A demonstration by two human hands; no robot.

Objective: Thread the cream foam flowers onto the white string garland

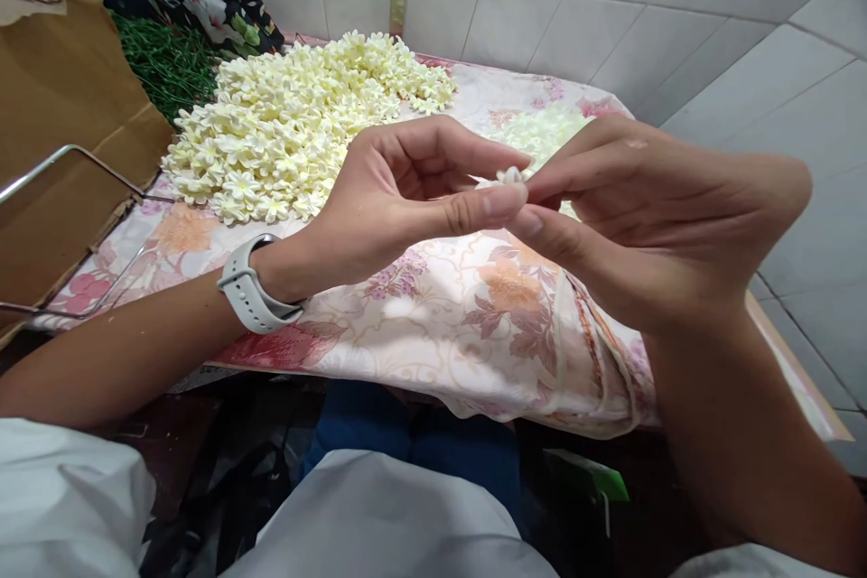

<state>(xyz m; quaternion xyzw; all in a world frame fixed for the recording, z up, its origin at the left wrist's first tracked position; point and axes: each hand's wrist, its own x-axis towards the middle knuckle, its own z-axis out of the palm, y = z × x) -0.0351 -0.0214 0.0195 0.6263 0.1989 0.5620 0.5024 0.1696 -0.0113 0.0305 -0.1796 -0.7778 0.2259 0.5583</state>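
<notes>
White and small, a flower [510, 174] sits pinched in the fingers of our left hand [389, 199], nearer us than the heap of blossoms [291, 126]. Our right hand [650, 217], wrist bent, has narrowed fingertips beside it; whether they grip, we cannot tell. We seem mid-handling; the next move calls for light pressure.

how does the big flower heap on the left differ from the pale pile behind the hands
The large heap spreads widely, while the pale pile shows as a smaller patch, partly hidden by the right hand. The large heap is cream with yellow tints; the pale pile looks whiter, faintly greenish. Both lie on the floral tablecloth.
</notes>
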